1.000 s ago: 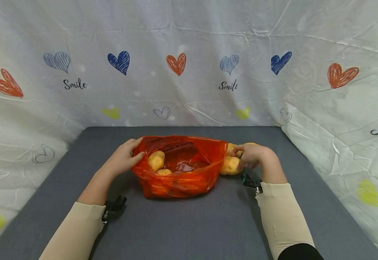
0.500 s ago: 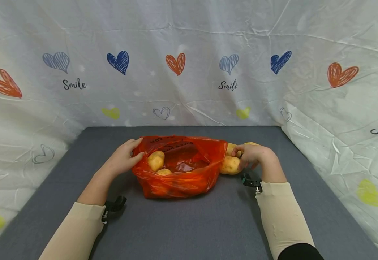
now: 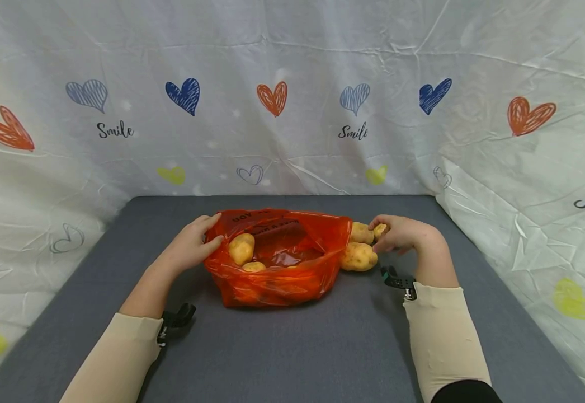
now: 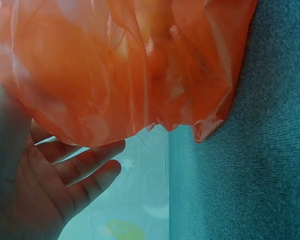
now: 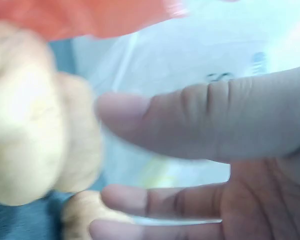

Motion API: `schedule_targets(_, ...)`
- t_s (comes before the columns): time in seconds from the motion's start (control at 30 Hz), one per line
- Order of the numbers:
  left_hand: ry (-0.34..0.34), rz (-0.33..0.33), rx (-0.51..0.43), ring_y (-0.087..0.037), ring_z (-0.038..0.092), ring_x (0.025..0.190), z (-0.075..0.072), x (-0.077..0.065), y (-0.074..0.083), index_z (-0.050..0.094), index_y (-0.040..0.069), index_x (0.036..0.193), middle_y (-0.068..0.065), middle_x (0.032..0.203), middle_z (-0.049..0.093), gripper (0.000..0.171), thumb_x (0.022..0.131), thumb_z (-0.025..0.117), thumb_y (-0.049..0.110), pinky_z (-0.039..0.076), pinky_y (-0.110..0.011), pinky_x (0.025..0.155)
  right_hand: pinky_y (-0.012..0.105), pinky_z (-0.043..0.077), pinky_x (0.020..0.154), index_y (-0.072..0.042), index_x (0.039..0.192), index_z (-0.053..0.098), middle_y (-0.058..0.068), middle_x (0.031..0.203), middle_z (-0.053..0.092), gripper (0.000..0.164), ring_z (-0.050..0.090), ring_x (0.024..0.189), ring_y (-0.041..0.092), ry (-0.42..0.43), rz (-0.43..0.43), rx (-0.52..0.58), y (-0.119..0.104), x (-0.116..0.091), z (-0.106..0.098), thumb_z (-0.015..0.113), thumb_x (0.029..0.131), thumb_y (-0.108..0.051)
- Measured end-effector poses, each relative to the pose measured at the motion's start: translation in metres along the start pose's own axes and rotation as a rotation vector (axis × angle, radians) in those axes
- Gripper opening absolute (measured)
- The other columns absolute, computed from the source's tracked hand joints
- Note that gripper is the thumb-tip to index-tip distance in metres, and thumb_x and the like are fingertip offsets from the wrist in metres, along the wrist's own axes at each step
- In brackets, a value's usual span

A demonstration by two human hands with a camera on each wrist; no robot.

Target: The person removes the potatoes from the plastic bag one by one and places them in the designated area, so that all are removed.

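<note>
A red plastic bag [image 3: 282, 285] stands on the table with its mouth facing up, black lettering on its back wall. Inside, one potato [image 3: 241, 249] lies at the left and part of another potato [image 3: 254, 267] shows by the front rim. My left hand [image 3: 197, 240] touches the bag's left side, its visible fingers [image 4: 92, 162] extended and loose. Right of the bag lie a front potato [image 3: 359, 257], a rear potato [image 3: 361, 233] and a partly covered potato [image 3: 380, 230]. Over that last one hovers my right hand [image 3: 398, 232], thumb and fingers apart with nothing between them.
A dark grey cloth covers the table [image 3: 292, 352]. White sheeting [image 3: 302, 56] printed with hearts and "Smile" hangs behind and along both sides. Each wrist carries a black camera mount, such as the left mount [image 3: 178, 318].
My right hand has moved right, off the front and rear potatoes, to the farther potato. The left hand and the bag stay nearly still.
</note>
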State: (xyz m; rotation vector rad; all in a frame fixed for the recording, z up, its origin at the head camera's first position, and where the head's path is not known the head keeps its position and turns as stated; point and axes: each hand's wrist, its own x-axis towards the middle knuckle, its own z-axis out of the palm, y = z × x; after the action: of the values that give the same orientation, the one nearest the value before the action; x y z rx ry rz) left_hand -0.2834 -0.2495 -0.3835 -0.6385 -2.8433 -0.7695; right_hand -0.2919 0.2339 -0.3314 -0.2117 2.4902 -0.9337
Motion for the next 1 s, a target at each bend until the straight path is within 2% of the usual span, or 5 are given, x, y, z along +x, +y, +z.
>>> schedule_targets(0.1, 0.005, 0.007, 0.000, -0.026, 0.050, 0.083, 0.000, 0.000, 0.000, 0.039, -0.005, 0.155, -0.018, 0.117, 0.057, 0.064, 0.101, 0.065, 0.017, 0.044, -0.041, 0.071, 0.042, 0.050, 0.079, -0.005, 0.135, 0.054, 0.017, 0.115, 0.065, 0.047, 0.061, 0.100, 0.032, 0.122, -0.100, -0.069, -0.006, -0.011, -0.006, 0.073, 0.096, -0.025)
schedule_targets(0.2, 0.007, 0.013, 0.001, -0.025, 0.050, 0.082, -0.001, 0.000, 0.000, 0.039, -0.005, 0.155, -0.018, 0.115, 0.057, 0.064, 0.101, 0.064, 0.016, 0.044, -0.041, 0.070, 0.046, 0.049, 0.088, -0.009, 0.130, 0.059, 0.018, 0.126, 0.063, 0.043, 0.059, 0.110, 0.033, 0.243, -0.175, -0.103, -0.017, -0.020, -0.006, 0.072, 0.097, -0.034)
schedule_targets(0.37, 0.008, 0.009, 0.005, -0.026, 0.050, 0.083, -0.001, 0.000, 0.002, 0.039, -0.006, 0.155, -0.019, 0.119, 0.057, 0.064, 0.101, 0.064, 0.016, 0.045, -0.040, 0.071, 0.050, 0.048, 0.097, -0.010, 0.128, 0.062, 0.014, 0.127, 0.063, 0.040, 0.060, 0.119, 0.034, 0.327, -0.288, -0.021, -0.038, -0.024, 0.003, 0.070, 0.098, -0.036)
schedule_targets(0.73, 0.018, 0.004, -0.004, -0.027, 0.051, 0.087, 0.002, 0.000, 0.000, 0.038, -0.004, 0.156, -0.020, 0.123, 0.057, 0.064, 0.101, 0.065, 0.016, 0.046, -0.042, 0.074, 0.045, 0.052, 0.093, -0.007, 0.125, 0.068, 0.008, 0.116, 0.069, 0.032, 0.068, 0.105, 0.025, 0.261, -0.479, 0.129, -0.071, -0.002, 0.047, 0.072, 0.097, -0.024)
schedule_targets(1.0, 0.019, 0.016, -0.013, -0.026, 0.050, 0.085, 0.002, 0.001, -0.001, 0.038, -0.004, 0.156, -0.019, 0.121, 0.057, 0.064, 0.101, 0.065, 0.015, 0.045, -0.040, 0.072, 0.040, 0.053, 0.091, -0.009, 0.124, 0.072, 0.001, 0.111, 0.072, 0.029, 0.066, 0.105, 0.019, 0.119, -0.447, 0.050, -0.083, 0.024, 0.085, 0.072, 0.098, -0.023)
